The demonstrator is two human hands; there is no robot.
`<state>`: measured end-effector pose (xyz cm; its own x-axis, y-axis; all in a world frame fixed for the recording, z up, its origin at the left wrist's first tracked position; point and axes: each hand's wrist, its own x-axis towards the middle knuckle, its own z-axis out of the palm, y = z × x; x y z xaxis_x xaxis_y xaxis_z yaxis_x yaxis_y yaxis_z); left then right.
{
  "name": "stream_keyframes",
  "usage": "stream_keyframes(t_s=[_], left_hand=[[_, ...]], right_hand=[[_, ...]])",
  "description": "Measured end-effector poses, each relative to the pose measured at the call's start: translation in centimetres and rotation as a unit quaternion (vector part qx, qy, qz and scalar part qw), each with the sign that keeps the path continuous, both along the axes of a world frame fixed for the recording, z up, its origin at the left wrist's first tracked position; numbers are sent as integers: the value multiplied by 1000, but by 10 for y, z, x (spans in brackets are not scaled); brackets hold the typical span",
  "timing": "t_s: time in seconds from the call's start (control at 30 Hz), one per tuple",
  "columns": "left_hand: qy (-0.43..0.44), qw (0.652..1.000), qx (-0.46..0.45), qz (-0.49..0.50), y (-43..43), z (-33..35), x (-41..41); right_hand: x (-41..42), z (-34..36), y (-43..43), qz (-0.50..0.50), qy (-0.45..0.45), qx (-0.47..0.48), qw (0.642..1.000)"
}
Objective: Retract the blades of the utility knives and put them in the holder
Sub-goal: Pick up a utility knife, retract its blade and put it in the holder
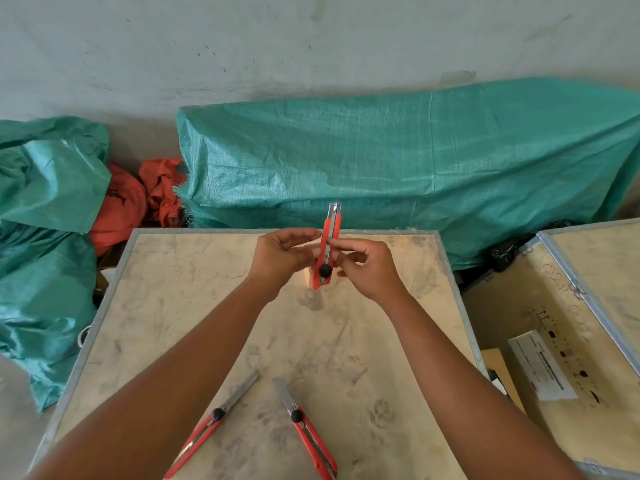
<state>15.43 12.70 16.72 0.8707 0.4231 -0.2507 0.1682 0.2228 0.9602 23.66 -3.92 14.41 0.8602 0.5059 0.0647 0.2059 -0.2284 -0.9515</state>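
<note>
utility knife [327, 249], red-bodied with a metal rail and a black round slider knob low on the handle, stands upright between both hands above the far middle of the worktop [398, 341]. only a short silver blade tip shows past its top end. the left hand [282, 256] curls its fingers against the knife's left edge, and the right hand [369, 268] pinches it from the right with thumb and forefinger, the other fingers folded; both hands are closed on the knife. just behind its lower end a pale wooden block [308, 280], probably the holder, rests on the worktop, mostly hidden by the hands.

two more red knives lie on the near part of the worktop between the forearms: the left knife [211, 424] points up and to the right with a long blade out, and the right knife [306, 427] points up and to the left with a shorter blade out. they are near each other but apart.

the worktop is a scuffed plywood crate lid with a metal edge. a second crate [568, 327] on the right carries a white label and dark stencilled marks, too blurred to read. green tarpaulin [398, 157] covers a bulk behind, and orange cloth [138, 202] lies on the left.
</note>
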Motion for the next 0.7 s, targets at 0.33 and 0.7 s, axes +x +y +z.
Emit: stream_keyframes(t_s=[0.33, 0.7], left_hand=[[172, 944, 268, -83, 27, -89, 56], [214, 938, 248, -114, 21, -126, 73]], right_hand=[[66, -72, 41, -61, -135, -108, 983], [68, -119, 40, -64, -137, -175, 973]])
